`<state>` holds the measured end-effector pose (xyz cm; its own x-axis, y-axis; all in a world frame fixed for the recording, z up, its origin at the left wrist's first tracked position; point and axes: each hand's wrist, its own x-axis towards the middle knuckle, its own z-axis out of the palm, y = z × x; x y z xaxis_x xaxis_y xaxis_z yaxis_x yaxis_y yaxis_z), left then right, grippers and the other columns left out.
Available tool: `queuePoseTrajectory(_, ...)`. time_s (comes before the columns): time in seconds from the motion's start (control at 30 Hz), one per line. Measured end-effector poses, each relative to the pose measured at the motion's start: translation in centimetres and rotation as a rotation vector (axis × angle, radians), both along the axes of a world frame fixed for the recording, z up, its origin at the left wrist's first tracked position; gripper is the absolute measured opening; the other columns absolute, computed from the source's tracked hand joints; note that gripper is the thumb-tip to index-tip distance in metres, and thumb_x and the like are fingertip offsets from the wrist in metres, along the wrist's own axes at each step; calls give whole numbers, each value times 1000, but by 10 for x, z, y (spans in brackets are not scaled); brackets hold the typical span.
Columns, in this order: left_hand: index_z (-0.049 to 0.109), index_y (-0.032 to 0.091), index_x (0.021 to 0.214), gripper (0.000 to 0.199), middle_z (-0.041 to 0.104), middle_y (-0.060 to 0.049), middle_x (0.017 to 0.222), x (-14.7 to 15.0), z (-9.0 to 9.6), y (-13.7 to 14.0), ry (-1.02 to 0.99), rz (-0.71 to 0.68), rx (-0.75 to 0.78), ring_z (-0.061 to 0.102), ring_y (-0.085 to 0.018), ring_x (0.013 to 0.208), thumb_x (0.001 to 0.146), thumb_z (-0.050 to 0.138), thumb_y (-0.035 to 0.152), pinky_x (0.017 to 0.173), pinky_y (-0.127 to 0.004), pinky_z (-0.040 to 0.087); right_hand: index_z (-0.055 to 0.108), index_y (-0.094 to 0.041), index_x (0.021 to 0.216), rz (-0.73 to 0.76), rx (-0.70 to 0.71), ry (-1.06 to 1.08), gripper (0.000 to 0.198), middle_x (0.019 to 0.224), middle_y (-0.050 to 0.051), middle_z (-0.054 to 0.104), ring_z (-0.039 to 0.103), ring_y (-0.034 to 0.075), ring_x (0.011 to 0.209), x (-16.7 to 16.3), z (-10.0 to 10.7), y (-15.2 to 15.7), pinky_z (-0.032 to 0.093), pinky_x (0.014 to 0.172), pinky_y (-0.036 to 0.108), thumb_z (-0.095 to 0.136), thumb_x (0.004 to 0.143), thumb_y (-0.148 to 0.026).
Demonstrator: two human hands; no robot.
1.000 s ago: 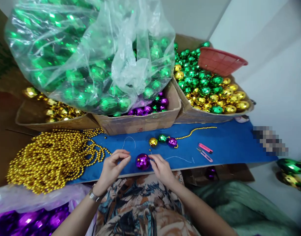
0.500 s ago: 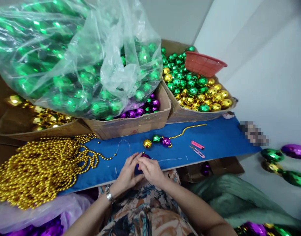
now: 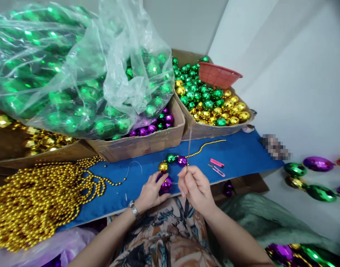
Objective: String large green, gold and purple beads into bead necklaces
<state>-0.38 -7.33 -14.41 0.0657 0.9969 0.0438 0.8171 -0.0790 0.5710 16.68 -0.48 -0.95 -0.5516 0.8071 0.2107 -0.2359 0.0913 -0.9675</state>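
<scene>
My left hand [image 3: 150, 193] rests at the table's near edge, its thumb and fingers around a purple faceted bead [image 3: 166, 184]. To its right my right hand [image 3: 194, 187] is closed in a pinch on a thread [image 3: 190, 148], whose thin end sticks up above the fingers. A fine length of it runs between the purple bead and this hand. Beyond my hands lie a gold bead [image 3: 163, 167], a green bead [image 3: 170, 158] and another purple bead [image 3: 182, 161] in a curved row. A string of small gold beads [image 3: 206, 147] trails off from them.
Pink thread snips [image 3: 216, 170] and a pink cutter [image 3: 216, 162] lie on the blue tabletop [image 3: 239, 152]. Gold bead strings [image 3: 47, 200] are heaped at left. Behind stand cardboard boxes [image 3: 139, 146] of beads, a bulging plastic bag [image 3: 75, 81] and a red basket [image 3: 218, 75].
My right hand has moved right, away from my left hand, drawing the thread out. My left hand now spans the purple bead. The whole view has shifted slightly.
</scene>
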Motion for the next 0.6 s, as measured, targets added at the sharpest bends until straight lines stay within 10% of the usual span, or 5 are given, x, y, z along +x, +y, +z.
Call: queuePoseTrajectory(0.6,50,24,131,48,41,-12,146,-54,-29,44,71,88,279,41,-31,127,84,61,24,102,-50,41,57,-25,83,-486,152,422,14,44,-9,33,32,6,33,69,96,14,26,37,23,55,95,-28)
